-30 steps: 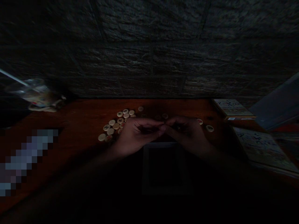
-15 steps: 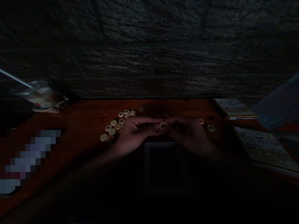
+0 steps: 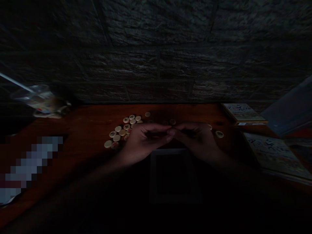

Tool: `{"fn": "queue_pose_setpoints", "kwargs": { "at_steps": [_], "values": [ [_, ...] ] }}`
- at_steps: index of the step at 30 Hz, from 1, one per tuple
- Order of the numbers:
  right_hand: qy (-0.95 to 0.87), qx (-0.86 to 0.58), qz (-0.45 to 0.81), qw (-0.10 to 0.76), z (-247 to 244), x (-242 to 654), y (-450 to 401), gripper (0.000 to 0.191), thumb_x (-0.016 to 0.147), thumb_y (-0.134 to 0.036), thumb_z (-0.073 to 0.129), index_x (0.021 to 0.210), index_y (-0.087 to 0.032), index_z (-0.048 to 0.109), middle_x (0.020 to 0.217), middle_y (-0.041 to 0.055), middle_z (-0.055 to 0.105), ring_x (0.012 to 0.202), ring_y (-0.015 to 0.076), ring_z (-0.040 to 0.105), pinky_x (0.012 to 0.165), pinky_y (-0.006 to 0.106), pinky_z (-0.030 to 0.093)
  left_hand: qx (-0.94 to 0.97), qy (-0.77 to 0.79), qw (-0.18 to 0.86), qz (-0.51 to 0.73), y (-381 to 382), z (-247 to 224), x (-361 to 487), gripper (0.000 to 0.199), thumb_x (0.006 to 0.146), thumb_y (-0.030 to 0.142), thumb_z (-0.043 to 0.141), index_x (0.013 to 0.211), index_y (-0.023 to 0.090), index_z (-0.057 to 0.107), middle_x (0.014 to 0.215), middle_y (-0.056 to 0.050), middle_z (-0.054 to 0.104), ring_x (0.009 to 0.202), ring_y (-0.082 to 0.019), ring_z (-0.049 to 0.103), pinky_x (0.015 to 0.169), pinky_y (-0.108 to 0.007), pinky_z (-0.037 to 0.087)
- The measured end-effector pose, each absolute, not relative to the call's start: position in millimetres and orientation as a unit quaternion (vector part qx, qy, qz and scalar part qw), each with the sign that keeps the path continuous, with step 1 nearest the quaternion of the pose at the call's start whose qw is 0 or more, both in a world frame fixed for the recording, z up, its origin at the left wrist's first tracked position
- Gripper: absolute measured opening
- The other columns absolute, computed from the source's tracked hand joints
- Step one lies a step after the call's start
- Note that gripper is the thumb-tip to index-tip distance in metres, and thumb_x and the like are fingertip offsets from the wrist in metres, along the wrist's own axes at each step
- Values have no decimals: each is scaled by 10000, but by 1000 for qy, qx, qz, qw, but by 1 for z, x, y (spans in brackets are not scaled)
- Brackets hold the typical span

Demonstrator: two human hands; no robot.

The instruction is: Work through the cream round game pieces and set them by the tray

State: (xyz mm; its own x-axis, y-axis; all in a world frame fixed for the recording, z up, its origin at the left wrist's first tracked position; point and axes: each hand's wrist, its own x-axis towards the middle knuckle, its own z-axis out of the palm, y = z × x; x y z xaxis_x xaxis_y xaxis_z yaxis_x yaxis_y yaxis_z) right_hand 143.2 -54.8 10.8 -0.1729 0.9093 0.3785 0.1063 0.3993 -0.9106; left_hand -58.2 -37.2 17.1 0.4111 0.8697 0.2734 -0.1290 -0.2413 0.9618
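My left hand (image 3: 138,141) and my right hand (image 3: 201,139) meet at their fingertips above the table, both closed in a pinch. Thumbs and index fingers press together around a round Chinese chess piece, which the thumbs now cover. Beside my left hand lies a cluster of pale Chinese chess pieces (image 3: 116,138), some with black or red characters, others blank side up. A lone piece (image 3: 219,134) rests to the right of my right hand. Just beyond the fingertips is another piece (image 3: 172,122). Below the hands stands a dark open box (image 3: 153,159) with a pale rim; its inside is too dark to make out.
Two flat printed boxes (image 3: 246,113) lie at the right of the wooden table (image 3: 95,113). A clear plastic cup (image 3: 42,97) with a straw stands at the far left. A pixelated pale object (image 3: 36,159) is nearer. A stone wall (image 3: 156,65) closes off the back.
The black-marked piece showed between my fingertips before; now the thumbs have closed over it and it is out of sight. Both hands stay in nearly the same place.
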Motion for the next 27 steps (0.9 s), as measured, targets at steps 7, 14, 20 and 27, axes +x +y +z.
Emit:
{"fn": "queue_pose_setpoints", "kwargs": {
  "at_steps": [7, 14, 20, 27],
  "values": [
    [-679, -382, 399, 483, 13, 144, -57, 205, 945, -423, 750, 1011, -259, 853, 919, 16, 838, 847, 175, 779, 797, 280, 596, 554, 319, 609, 471, -37, 19, -57, 125, 817, 221, 878, 933, 184, 850, 898, -44, 845, 739, -174, 812, 722, -256, 696],
    [-660, -365, 417, 507, 10, 141, -56, 163, 905, -385, 800, 970, -245, 850, 899, 25, 837, 838, 176, 784, 802, 288, 621, 594, 315, 578, 463, -38, 19, -59, 219, 787, 191, 891, 1000, 181, 840, 996, -63, 846, 833, -190, 820, 794, -267, 686],
    [-626, -381, 435, 523, 8, 139, -56, 141, 836, -388, 864, 857, -251, 839, 803, 8, 820, 739, 164, 760, 721, 282, 611, 661, 291, 512, 466, -42, 15, -56, 261, 800, 176, 871, 1053, 155, 807, 1003, -83, 845, 891, -202, 818, 824, -269, 665],
    [-640, -373, 438, 509, 15, 138, -59, 152, 889, -379, 817, 933, -235, 837, 875, 23, 828, 815, 166, 769, 786, 285, 607, 666, 308, 487, 473, -45, 20, -54, 270, 840, 222, 851, 1103, 169, 815, 1007, -79, 845, 871, -202, 818, 803, -271, 668]
  ]
}}
